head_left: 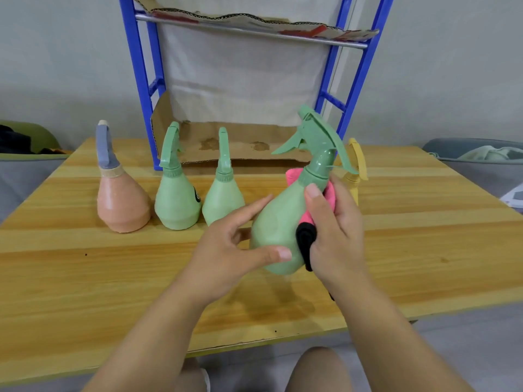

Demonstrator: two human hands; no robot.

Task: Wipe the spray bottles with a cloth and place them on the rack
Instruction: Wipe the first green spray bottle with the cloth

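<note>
Both my hands hold the green spray bottle [278,222]: left hand [226,250] at its fat bottom, right hand [335,227] pressing the pink cloth [329,195] on its side. It tilts, nozzle toward the blue rack [141,80] behind; maybe off the table [113,278].

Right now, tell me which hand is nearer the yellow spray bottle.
Right. The right hand, pressing the pink cloth against the held green spray bottle, sits just in front of the yellow spray bottle. The left hand is farther, across the green bottle.
</note>
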